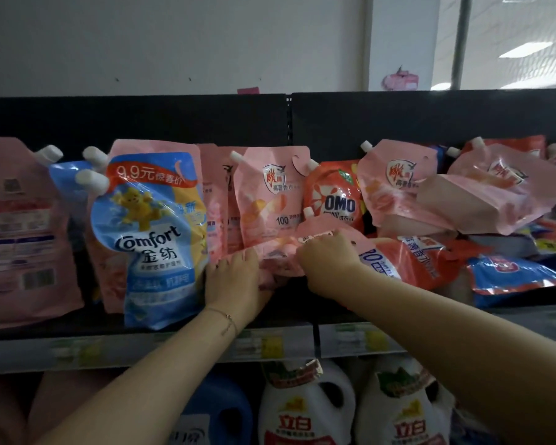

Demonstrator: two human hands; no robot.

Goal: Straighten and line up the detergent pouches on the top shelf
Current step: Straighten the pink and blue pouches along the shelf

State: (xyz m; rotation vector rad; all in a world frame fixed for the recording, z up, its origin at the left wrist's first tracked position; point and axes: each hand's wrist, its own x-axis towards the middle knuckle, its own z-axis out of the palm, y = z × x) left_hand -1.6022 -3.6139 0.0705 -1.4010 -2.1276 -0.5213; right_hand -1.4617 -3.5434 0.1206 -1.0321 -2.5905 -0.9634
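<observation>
Both hands are on a pink pouch (280, 252) that's lying flat at the near edge of the top shelf (174, 348), roughly in the middle. The left hand (235, 279) has its fingers (249, 256) curled over the pouch's left end and the right hand (328, 264) pinches its upper edge, so both are holding it rather than spread wide. My worry: these bags look soft and slippery, so once stood up it could sag and slide off the near edge. Its spout end could also catch the upright pink pouch (270, 194) and the orange OMO pouch (336, 194) right behind and tip them. The big blue Comfort pouch (154, 232) just to the left leans outward, and the left wrist is close to it, so one bump probably sends it over. On the right there's a messy heap of toppled pouches (469, 200), with an orange one (411, 261) lying just beside the held pouch, so there's no free slot that side. White jugs (305, 412) sit on the shelf below.
</observation>
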